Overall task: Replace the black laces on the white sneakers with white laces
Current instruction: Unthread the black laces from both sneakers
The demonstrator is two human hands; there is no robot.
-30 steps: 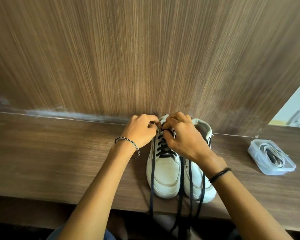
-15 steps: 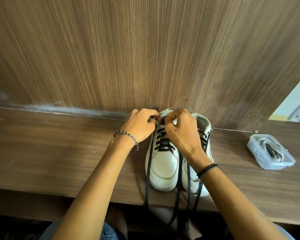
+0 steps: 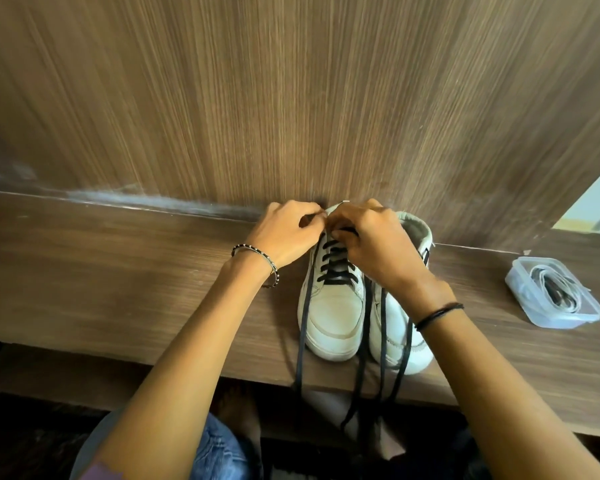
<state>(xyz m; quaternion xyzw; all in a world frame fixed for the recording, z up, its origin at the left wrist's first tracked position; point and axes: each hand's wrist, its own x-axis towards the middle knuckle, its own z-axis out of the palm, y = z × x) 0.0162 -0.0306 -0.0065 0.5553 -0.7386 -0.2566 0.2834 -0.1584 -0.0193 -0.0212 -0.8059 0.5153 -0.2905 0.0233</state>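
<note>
Wood-grain brown is filling most of the head view: a tall panel (image 3: pixel 291 98) is standing across the upper frame and a counter (image 3: pixel 118 278) is running left to right below it.

The white sneakers (image 3: pixel 333 313) are sitting side by side at centre frame, heels backing against the panel and toes pointing toward the bottom of the frame, so their long axis is running up and down the picture. Their toes are stopping just short of the counter's front edge. The black laces (image 3: pixel 336 268) are crossing the eyelets of the left-of-frame shoe, and loose strands are trailing over the front edge and hanging below it.

I am seeing the left hand (image 3: pixel 284 233) curling at the top of that shoe, thumb and fingertips pinching where one loose black strand is rising to it. The right hand (image 3: pixel 378 244) is bending its fingers over the topmost lace crossing and gripping there, its wrist covering part of the other shoe.

A broad stretch of counter is lying toward the left of the frame. At right, well apart from the shoes, a clear tub (image 3: pixel 548 322) is holding the white laces (image 3: pixel 555 289).
</note>
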